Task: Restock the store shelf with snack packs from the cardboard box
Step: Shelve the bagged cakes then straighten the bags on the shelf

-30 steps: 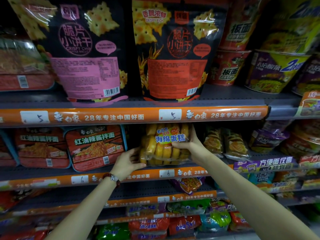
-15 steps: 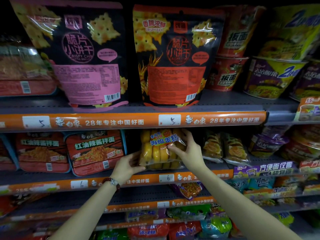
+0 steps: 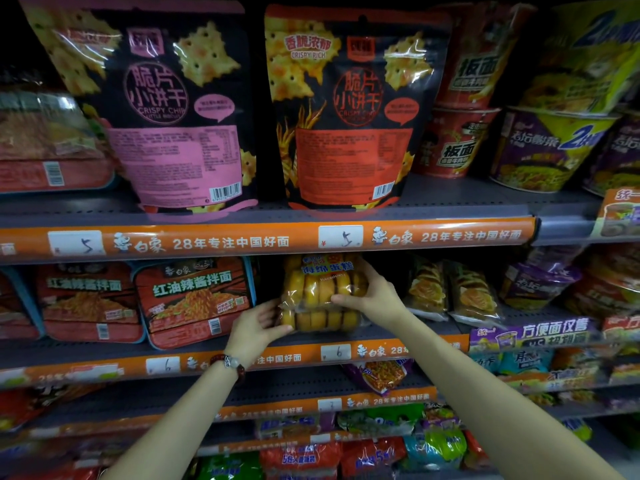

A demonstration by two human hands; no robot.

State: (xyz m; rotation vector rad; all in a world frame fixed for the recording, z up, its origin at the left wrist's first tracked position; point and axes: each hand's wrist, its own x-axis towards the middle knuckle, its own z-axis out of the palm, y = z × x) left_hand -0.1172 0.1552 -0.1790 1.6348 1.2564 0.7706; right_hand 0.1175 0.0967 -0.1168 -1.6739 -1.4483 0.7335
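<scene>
A clear pack of yellow sponge cakes point(image 3: 320, 294) with a blue and yellow label stands on the second shelf point(image 3: 194, 362), between a red noodle tray and clear biscuit packs. My left hand point(image 3: 256, 327) grips its lower left corner. My right hand point(image 3: 370, 294) holds its right side, with fingers across the front. The pack's top is tucked under the orange price rail point(image 3: 242, 242) of the shelf above. No cardboard box is in view.
Red noodle trays point(image 3: 194, 301) stand left of the pack, clear biscuit packs point(image 3: 453, 292) right of it. Two large cracker bags point(image 3: 346, 105) and noodle cups point(image 3: 550, 147) fill the shelf above. Lower shelves hold colourful packets point(image 3: 377, 455).
Both hands have pushed the cake pack further back and slightly down onto the shelf. My right hand has slid from the pack's upper right edge to its front.
</scene>
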